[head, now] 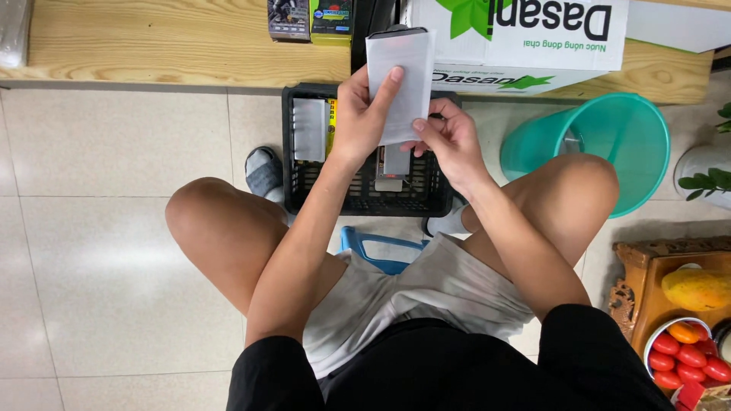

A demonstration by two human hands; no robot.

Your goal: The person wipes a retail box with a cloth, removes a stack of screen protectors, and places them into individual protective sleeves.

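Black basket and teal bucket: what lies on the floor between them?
In the head view, bare pale floor tile separates the black basket from the teal bucket; the person's right hand, holding a grey pouch, hangs above the basket's edge.

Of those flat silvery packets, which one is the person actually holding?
The raised silvery packet, pinched between the left hand and the right hand above the black basket. The other two packets lie inside the basket, untouched.
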